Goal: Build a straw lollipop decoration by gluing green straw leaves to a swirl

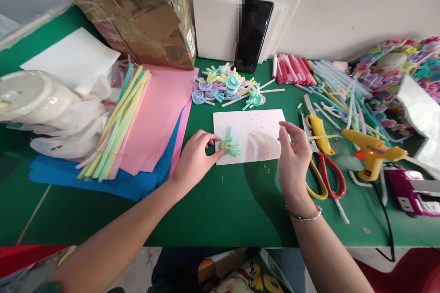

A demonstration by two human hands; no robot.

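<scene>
My left hand (197, 153) reaches in from the left, its thumb and fingers closed around the edge of a small pipe-cleaner flower (227, 145) in green and yellow. The flower is over the left part of a white board (254, 121) marked with dried glue. My right hand (294, 158) is at the board's right edge, thumb and fingertips drawn together. A thin yellow-green pipe cleaner (323, 136) sticks out to the right from behind its fingers, apparently held there. Its far end comes close to the nozzle of a yellow glue gun (369, 151).
Scissors (332, 176) and a yellow-handled cutter (319, 130) lie right of my right hand. Finished pipe-cleaner flowers (228, 84) are heaped behind the board, before a propped phone (253, 32). Bundled pipe cleaners (113, 128) rest on coloured sheets (154, 114). A purple device (412, 187) stands far right.
</scene>
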